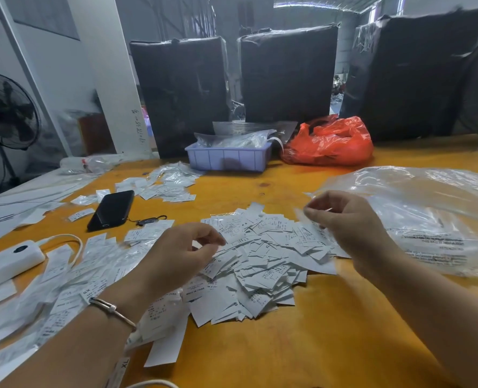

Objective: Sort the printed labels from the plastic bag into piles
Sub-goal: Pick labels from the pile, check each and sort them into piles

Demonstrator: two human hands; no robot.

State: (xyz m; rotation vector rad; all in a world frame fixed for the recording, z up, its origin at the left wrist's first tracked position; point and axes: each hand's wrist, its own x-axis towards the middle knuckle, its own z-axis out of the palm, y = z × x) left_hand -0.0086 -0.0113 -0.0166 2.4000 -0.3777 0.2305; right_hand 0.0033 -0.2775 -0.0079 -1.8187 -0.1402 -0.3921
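My right hand [352,219] pinches something thin and blurred, centre right; left hand [181,253] hovers, fingers curled and empty, over the loose labels [260,264] mid-frame. Lift singly; read size before placing. Plastic bag [428,214] lies right.

Lighting: dim, even daylight from the rear opening; soft shadows, glare on the plastic bag [416,197], motion-blurred right hand [344,219], wide-angle edge distortion.

orange table [260,345], white wall [58,68], standing fan [7,112]
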